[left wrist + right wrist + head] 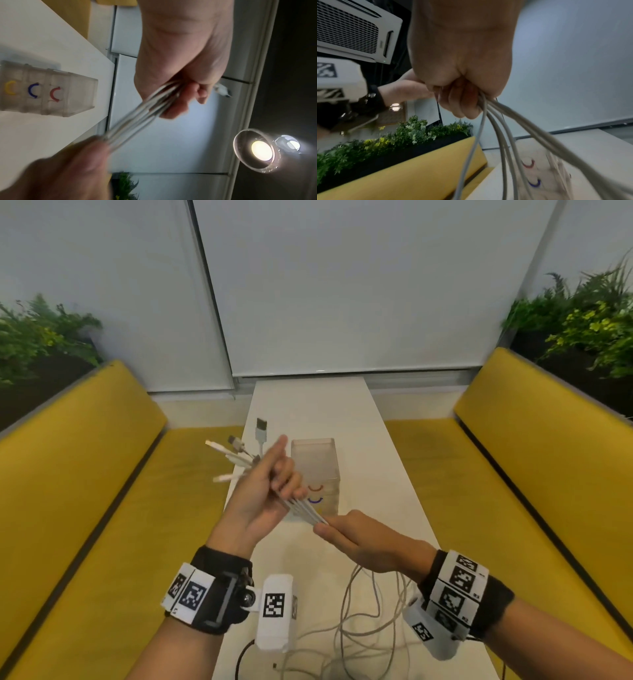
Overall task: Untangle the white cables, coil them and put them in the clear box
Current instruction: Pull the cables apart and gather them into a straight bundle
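Several white cables (305, 510) run taut between my two hands above the white table (376, 460). My left hand (270, 484) grips the bundle near its plug ends (236, 455), which fan out up and to the left. My right hand (329, 529) grips the same strands lower down; from it the slack (370, 611) falls in loose loops onto the near table. The left wrist view shows the cables (137, 120) leaving my curled left fingers (178, 105). In the right wrist view they (505, 135) hang from my right fist (462, 102). The clear box (317, 474) stands upright just behind my hands.
Yellow bench seats (102, 474) flank the narrow table on both sides, with green plants (589, 316) behind their backs. White blinds (342, 285) close off the far end. A thin black cord (239, 659) lies at the table's near left edge.
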The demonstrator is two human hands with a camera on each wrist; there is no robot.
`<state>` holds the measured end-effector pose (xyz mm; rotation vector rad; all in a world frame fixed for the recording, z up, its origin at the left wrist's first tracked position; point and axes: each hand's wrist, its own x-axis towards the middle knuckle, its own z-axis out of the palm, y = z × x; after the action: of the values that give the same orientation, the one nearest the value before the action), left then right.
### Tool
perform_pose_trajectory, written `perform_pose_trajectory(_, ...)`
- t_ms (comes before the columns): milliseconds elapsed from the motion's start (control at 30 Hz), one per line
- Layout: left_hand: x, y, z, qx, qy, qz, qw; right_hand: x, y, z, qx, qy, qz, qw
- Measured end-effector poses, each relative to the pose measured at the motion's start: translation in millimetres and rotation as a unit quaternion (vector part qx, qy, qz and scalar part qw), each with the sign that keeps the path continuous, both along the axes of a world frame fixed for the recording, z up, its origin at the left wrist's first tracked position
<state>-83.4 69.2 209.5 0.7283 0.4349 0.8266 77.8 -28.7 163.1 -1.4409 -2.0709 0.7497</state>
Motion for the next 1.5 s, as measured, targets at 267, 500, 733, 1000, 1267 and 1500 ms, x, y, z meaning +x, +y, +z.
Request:
perform_pose_trajectory(267,-12.5,8.7,23.9,0.038,-0.117,-0.02,0.992,4.1,-0.2,-23.2,-0.07,0.148,-0.041,0.986)
perform_pose_trajectory(500,-39.6,18.4,72.0,0.129,-0.134,0.015,0.982,34.2,-2.9,-61.5,-0.149,0.165,-0.084,0.971)
perform_pose_trajectory(733,-83.6,46.1,90.0,0.146,-0.182,0.132,0.963,102.2,-5.9,-87.8,-0.17,-0.029,-0.18,0.968)
perform_pose_trajectory(1000,-55.3,29.6,73.4,0.178,-0.071,0.138,0.972,160.2,-14.4,-90.4,-0.313,-0.215,-0.183,0.907)
perform_pose_trajectory(1267,51.1,-4.2,-11.4,0.156,0.02,-0.032,0.987,27.9,28.9,2.9,-0.043,0.144,-0.085,0.985)
perform_pose_trajectory(1500,27.2,13.2,22.9,0.131,-0.066,-0.022,0.989,7.9,16.1,-28.4,-0.062,0.236,-0.105,0.964)
